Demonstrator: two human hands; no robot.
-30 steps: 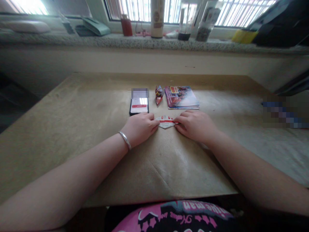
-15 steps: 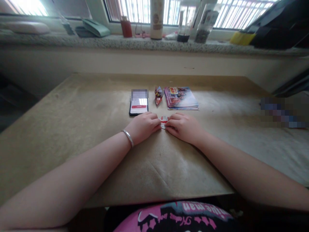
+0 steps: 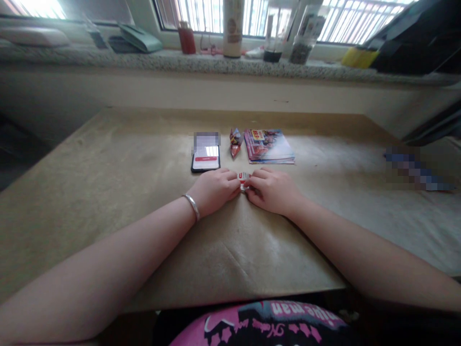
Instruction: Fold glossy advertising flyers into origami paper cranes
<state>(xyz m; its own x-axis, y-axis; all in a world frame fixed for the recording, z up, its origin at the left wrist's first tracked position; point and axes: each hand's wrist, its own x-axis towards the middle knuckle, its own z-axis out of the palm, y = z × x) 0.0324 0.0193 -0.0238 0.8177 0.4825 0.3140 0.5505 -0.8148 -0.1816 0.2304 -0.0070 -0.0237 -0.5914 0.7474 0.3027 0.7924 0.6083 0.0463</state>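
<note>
Between my two hands, on the table, is a small folded piece of printed paper [image 3: 244, 176], white with red. My left hand [image 3: 218, 189], with a silver bangle at the wrist, is closed on its left edge. From the other side my right hand [image 3: 272, 191] pinches the paper's right edge between thumb and fingers. The fingers hide much of the paper. Just beyond my left hand lies a phone [image 3: 206, 158] with its screen lit. A folded paper shape [image 3: 235, 142], red and multicoloured, sits beside a stack of printed paper sheets [image 3: 272, 146].
The tan-covered table [image 3: 151, 144] reaches to the wall under the window. Along the stone sill [image 3: 144, 61] stand a red bottle [image 3: 187, 38], a tall pale container [image 3: 233, 31] and clear containers. A blurred item [image 3: 414, 168] lies at the table's right.
My right thumb and fingers have shifted slightly at the paper, and less of its lower part shows. My left hand stays almost in place. The view has moved a little.
</note>
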